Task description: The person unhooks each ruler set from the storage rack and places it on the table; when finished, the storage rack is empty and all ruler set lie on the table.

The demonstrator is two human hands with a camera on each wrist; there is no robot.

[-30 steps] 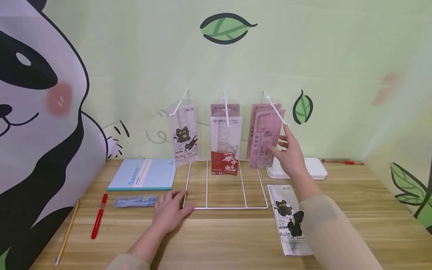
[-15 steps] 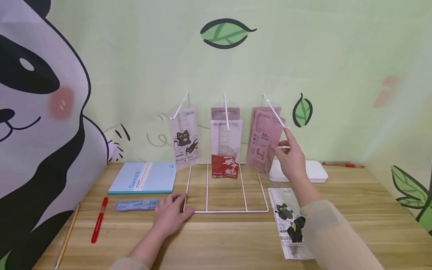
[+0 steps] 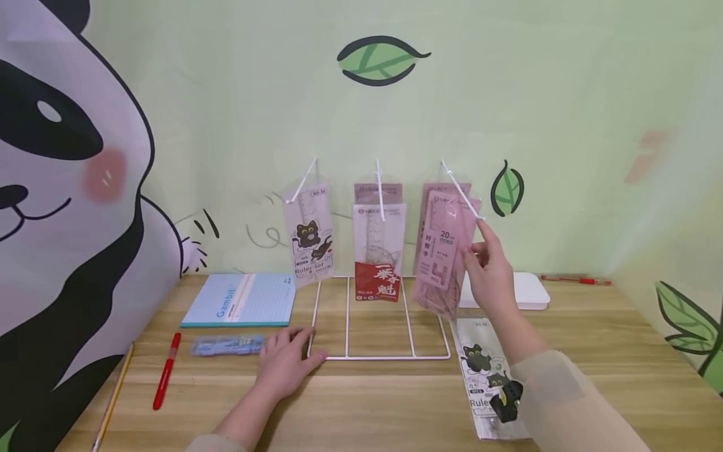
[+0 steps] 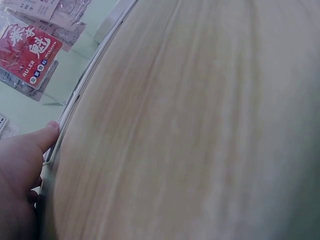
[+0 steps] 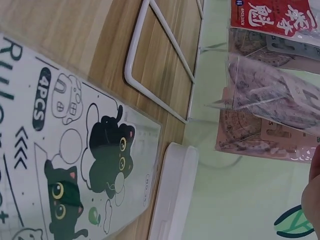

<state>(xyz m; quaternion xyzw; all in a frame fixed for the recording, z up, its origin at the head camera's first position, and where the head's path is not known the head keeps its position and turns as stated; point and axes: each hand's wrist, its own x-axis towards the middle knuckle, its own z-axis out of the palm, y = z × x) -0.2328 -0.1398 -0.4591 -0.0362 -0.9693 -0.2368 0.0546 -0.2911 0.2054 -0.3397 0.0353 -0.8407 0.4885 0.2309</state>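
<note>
Facing you is the pale green wall (image 3: 536,81), with a panda (image 3: 45,107) on the left and leaves printed on it. Below it runs the wood-grain worktop (image 3: 350,408). On that stands your white wire rack (image 3: 378,358), its base flat and three hooks jutting toward you. Left of it lies the blue notebook (image 3: 237,300); at the back right, partly behind your wrist, the white case (image 3: 531,292).

A cat packet (image 3: 309,238) hangs on the left hook, a red-and-white packet (image 3: 378,251) with another behind it in the middle. On the right, the front pink packet (image 3: 446,251) is tilted near the hook's tip, its back pink packet (image 3: 432,187) nearer the wall. A second cat packet (image 3: 477,358) lies flat by your right sleeve.

Your hands are well apart: the right hand (image 3: 490,273) pinches the front pink packet's edge, index fingertip at the hook's end; the left hand (image 3: 287,361) rests on the rack's near left corner, thumb on the front bar. Beside it lies a blue pack (image 3: 226,345), then a red pen (image 3: 165,376) and a slim pencil (image 3: 114,395).
</note>
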